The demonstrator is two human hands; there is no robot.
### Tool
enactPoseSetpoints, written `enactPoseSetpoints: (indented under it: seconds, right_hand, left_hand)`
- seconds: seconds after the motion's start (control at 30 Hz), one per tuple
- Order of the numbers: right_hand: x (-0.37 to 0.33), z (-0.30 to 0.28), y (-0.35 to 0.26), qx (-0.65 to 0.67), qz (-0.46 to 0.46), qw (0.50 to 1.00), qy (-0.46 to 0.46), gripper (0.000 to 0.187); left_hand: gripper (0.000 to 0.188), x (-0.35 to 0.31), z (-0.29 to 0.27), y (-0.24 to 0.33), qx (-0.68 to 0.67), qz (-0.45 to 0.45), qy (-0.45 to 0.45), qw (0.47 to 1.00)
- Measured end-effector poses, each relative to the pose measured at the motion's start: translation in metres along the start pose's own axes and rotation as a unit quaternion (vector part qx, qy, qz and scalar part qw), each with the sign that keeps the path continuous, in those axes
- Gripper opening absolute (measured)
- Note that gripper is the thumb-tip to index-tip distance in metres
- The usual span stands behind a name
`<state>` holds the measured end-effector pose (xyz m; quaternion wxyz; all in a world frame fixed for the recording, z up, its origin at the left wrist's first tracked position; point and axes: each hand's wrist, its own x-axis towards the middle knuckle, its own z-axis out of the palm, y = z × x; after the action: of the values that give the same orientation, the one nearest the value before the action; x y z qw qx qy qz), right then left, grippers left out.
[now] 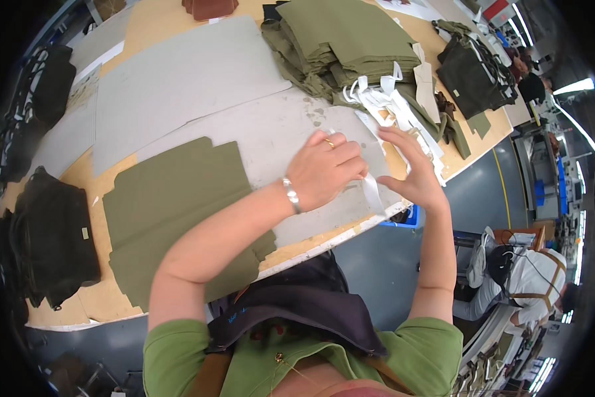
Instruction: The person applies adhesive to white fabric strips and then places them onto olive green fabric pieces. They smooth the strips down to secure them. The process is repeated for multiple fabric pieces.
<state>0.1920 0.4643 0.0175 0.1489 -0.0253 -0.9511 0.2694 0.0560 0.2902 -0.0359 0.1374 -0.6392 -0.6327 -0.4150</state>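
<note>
My left hand (325,173), with a ring and a silver bracelet on its arm, is closed above the grey board near the table's front edge. A narrow white strip (373,196) hangs from its fingertips toward the edge. My right hand (415,173) is just to the right, thumb and fingers spread apart in a curve, with nothing visible between them. Beyond it lies a tangle of white strips (393,102). An olive-green cut fabric panel (178,205) lies flat on the left, partly under my left forearm.
A tall stack of olive fabric pieces (350,36) stands at the back. Dark bags (56,231) line the table's left side, and another dark bundle (476,73) is at the far right. A blue bin (408,217) sits below the front edge. A person in white (532,274) works at right.
</note>
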Motion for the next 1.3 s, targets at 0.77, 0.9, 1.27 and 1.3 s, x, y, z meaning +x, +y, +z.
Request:
enactPoseSetpoints:
  seconds: [0.77, 0.9, 1.27, 1.3]
  right_hand:
    - [0.136, 0.109, -0.132, 0.104, -0.157, 0.974, -0.124, 0.032]
    - [0.129, 0.138, -0.125, 0.147, -0.143, 0.959, -0.196, 0.016]
    - [0.164, 0.236, -0.114, 0.167, 0.191, 0.925, -0.282, 0.029]
    - [0.168, 0.242, -0.113, 0.126, 0.204, 0.933, -0.267, 0.032]
  left_hand:
    - [0.029, -0.107, -0.2, -0.002, 0.224, -0.217, 0.061, 0.948]
    - [0.016, -0.149, -0.234, 0.003, 0.142, -0.335, -0.02, 0.931]
    - [0.03, -0.232, -0.27, -0.09, 0.01, -0.631, -0.045, 0.774]
    - [0.031, -0.228, -0.27, -0.098, 0.054, -0.645, -0.062, 0.76]
